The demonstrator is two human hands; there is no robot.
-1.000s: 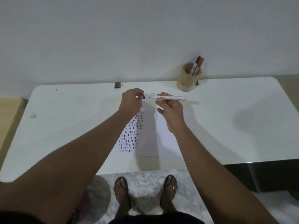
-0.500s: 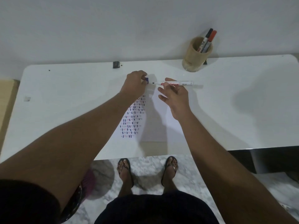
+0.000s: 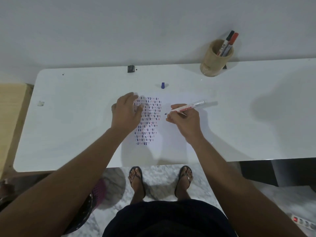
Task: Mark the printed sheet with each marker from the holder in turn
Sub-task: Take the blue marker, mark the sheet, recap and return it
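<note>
At the far right of the table [image 3: 68, 117], back against the wall, I saw the holder [image 3: 215, 59], a round tan cup, w/ two capped markers leaning in it: a black-capped marker [image 3: 226, 42] and a red-capped marker [image 3: 232, 41] just beside it. Left of the holder and nearer me, a blue cap [image 3: 163, 85] stood upright on the table, apart from everything, just beyond the far edge of the printed sheet [image 3: 171, 134]. The sheet lay flat towards the table's near edge, well left of the holder; its left part was filled w/ rows of short blue and red dashes.

The left hand [image 3: 127, 113] lay palm-down on the sheet's left side, fingers loosely spread and released, gripping nothing; it covered part of the dash rows. The right hand [image 3: 185, 119] was clenched round an uncapped marker [image 3: 187, 107] in a writing grip, dark tip pointing left at the blank part of the sheet just right of the dashes; couldn't tell if the tip touched paper.

Left of the holder along the back edge sat a small black object [image 3: 130, 68]. The held marker's barrel bore red lettering, too blurred to read.
</note>
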